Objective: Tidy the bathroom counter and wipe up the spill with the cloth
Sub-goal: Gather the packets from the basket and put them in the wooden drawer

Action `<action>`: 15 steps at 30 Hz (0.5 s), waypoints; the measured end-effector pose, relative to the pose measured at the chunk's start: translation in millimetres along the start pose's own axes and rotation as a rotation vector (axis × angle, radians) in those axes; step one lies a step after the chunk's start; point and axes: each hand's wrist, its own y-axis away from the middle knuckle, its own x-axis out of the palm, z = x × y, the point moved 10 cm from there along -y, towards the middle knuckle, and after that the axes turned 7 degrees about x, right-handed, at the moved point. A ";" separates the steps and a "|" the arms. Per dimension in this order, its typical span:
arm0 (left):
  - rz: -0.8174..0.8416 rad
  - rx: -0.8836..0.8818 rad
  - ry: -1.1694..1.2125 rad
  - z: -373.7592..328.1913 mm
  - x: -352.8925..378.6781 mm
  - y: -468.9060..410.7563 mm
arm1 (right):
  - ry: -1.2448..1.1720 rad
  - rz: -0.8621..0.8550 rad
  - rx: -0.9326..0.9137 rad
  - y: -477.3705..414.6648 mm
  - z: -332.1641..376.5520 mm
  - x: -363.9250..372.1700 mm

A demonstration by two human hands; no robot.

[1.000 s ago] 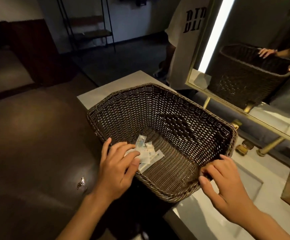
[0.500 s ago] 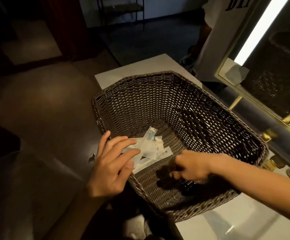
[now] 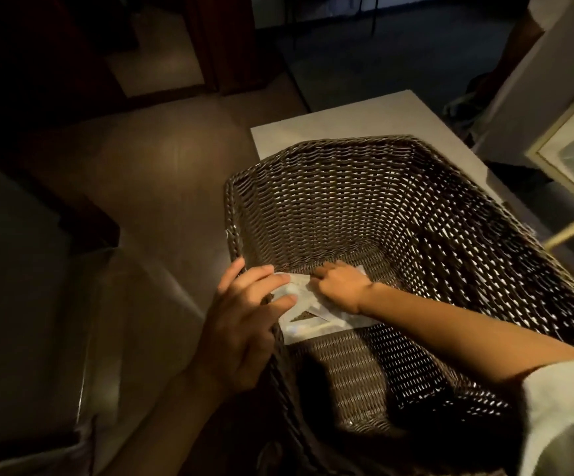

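Reaching into a dark wicker basket (image 3: 364, 201), both hands work at a small pile of white paper packets (image 3: 316, 321) on its woven floor. Left hand (image 3: 244, 324) comes over the near-left rim, thumb outside the wall, fingers (image 3: 278, 298) bent and pinching the left end of the packets. Right hand (image 3: 342, 286) lies inside, knuckles up, fingers curled down onto the packets' far edge; whether they pinch or only press cannot be told. Fingertips of the two hands nearly meet.

Beyond the fingers: bare basket floor, then steep woven walls rising on all sides. Open floor also lies nearer than the packets, in shadow. Right forearm crosses the near-right rim; a pale sleeve (image 3: 567, 417) sits at the lower right.

Basket rests on a pale counter (image 3: 347, 118), its near-left corner overhanging the counter edge. Left of the left hand the brown floor (image 3: 141, 201) drops away. A brass-framed mirror (image 3: 567, 156) stands far right, behind the basket wall. No cloth or spill is seen.
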 end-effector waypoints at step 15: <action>-0.019 -0.057 0.002 6.6 -2.9 8.4 | -0.174 0.208 0.123 -3.3 17.7 19.3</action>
